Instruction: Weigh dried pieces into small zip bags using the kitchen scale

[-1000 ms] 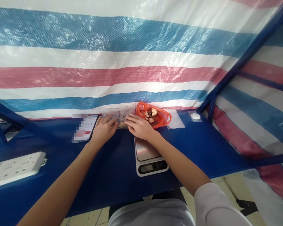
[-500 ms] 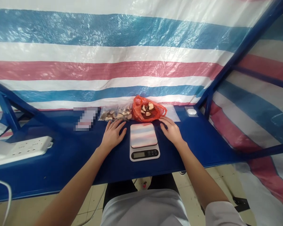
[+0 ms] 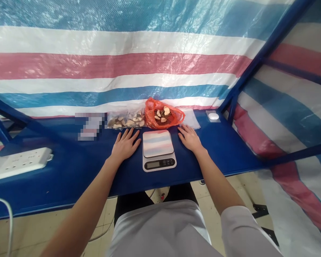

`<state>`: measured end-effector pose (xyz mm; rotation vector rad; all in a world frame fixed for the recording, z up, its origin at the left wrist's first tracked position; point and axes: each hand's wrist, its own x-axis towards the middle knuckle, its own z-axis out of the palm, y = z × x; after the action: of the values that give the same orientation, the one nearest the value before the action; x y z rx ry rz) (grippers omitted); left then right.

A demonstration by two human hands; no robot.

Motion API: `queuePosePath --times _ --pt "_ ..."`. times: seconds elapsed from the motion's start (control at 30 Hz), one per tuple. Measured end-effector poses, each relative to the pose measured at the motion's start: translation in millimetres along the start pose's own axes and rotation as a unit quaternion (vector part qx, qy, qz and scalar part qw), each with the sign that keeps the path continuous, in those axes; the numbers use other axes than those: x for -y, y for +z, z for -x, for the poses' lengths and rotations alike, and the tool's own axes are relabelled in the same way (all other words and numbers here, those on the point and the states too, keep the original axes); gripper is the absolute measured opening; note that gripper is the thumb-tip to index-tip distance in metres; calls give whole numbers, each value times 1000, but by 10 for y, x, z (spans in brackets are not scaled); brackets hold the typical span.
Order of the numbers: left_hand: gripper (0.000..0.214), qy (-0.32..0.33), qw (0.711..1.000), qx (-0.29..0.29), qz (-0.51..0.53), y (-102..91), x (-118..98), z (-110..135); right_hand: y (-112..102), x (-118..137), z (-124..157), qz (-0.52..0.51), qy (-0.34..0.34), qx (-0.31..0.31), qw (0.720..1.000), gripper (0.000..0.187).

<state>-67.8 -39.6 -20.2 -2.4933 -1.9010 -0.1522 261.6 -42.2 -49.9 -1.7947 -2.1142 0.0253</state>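
Both arms have pulled back off the bags since that earlier shot, so nothing's being held now. Left hand [image 3: 125, 144] and right hand [image 3: 189, 139] are resting palm down on the blue bench [image 3: 69, 175], fingers open and spread, one either side of a digital kitchen scale [image 3: 158, 150], with nothing on its steel top. Just past the left fingertips sits a clear plastic bag [image 3: 125, 120] of brown-and-cream dried pieces, right beside a red plastic bag [image 3: 163, 114] holding similar chunks. Right fingers are near that red bag, not touching it. Further left there's a pixelated phone [image 3: 89, 125] and a white power strip [image 3: 18, 163]. Further right are a flat clear plastic sleeve [image 3: 190, 119] and a small white round object [image 3: 213, 116]. Striped tarp [image 3: 123, 64] fills the back.
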Motion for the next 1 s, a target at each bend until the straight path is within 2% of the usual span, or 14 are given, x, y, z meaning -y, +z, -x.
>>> queuePosePath --times 0.8,1.0 --pt "56 -1 1000 -6 11 -23 -30 16 -2 -13 14 -20 4 1 1000 44" --pt "56 8 1000 -20 3 19 0 24 -113 -15 12 -79 7 -24 997 41"
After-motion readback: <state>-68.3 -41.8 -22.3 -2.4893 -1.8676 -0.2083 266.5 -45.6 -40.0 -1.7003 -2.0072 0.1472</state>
